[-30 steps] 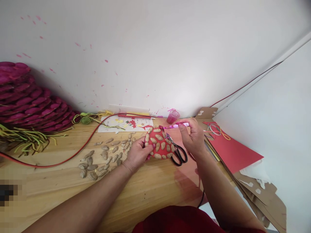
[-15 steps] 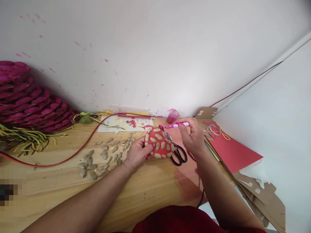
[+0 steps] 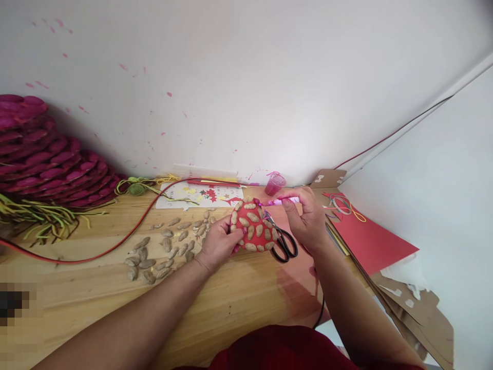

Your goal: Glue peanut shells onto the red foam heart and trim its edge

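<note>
**Shells going onto a red shape, one pen at work**

The person's left hand (image 3: 217, 244) has its fingers (image 3: 234, 237) closed on the near edge of a red shape (image 3: 252, 229), holding it tilted just above the tabletop (image 3: 231, 303). The right hand (image 3: 306, 218) pinches a pink pen (image 3: 284, 200), its tip at the shape's top edge. To my eye this is the sticking stage: peanut shells are being fixed to the red face, which is almost covered. Another shell would call for a bare red patch, and few are left.

By my count:
- one pink pen
- one pair of black-handled scissors (image 3: 284, 244), lying just right of the shape
- one small pink cup (image 3: 275, 183) by the wall
- one red cable (image 3: 115, 245) across the wood
- some fifteen shells on the shape
- roughly two dozen loose shells (image 3: 165, 252) scattered to its left

A red paper sheet (image 3: 372, 239) lies further right.
</note>
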{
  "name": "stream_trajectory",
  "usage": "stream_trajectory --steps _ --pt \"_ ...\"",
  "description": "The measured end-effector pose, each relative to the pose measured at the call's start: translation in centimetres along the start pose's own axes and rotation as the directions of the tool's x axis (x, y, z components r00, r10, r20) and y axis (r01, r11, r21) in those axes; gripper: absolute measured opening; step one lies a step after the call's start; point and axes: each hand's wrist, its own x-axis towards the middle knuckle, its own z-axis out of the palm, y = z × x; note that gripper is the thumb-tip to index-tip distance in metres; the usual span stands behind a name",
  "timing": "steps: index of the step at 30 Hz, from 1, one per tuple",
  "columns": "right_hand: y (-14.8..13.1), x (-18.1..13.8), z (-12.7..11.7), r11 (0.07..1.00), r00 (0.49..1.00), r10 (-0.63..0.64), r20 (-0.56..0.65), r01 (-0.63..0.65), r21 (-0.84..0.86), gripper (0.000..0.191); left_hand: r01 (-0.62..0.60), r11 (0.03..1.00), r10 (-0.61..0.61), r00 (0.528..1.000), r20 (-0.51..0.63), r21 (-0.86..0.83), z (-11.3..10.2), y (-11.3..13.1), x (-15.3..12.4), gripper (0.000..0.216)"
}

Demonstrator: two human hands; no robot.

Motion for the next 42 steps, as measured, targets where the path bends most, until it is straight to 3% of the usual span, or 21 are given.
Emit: stream_trajectory --steps 6,10,15,23,33,42 --pt "-0.4 0.3 0.0 0.991 0.99 -0.125 0.072 0.128 -0.049 0.009 -0.011 1.0 0.011 1.0 0.009 -0.003 0.1 0.1 0.0 0.023" --pt "-0.7 0.3 0.1 0.955 0.955 -0.234 0.182 0.26 -0.139 0.011 -0.018 1.0 0.018 1.0 0.014 0.013 0.1 0.1 -0.1 0.021" --pt "-1.1 0.3 -0.4 0.92 0.919 -0.278 0.281 0.339 -0.198 0.015 -0.036 0.999 0.034 0.999 0.032 0.037 0.0 -0.1 -0.1 0.021" --pt "-0.7 0.6 -0.5 0.93 0.925 -0.283 0.254 0.329 -0.163 0.013 -0.024 0.999 0.023 0.999 0.024 0.031 -0.2 -0.3 0.2 0.021" --pt "-0.5 0.7 -1.0 0.962 0.952 -0.198 0.231 0.234 -0.139 0.011 -0.032 0.999 0.031 0.999 0.031 0.027 -0.1 -0.1 0.0 0.021" --pt "-0.1 0.5 -0.6 0.961 0.949 -0.224 0.222 0.253 -0.112 0.009 -0.03 0.999 0.029 0.999 0.028 0.044 -0.1 -0.2 0.0 0.019"
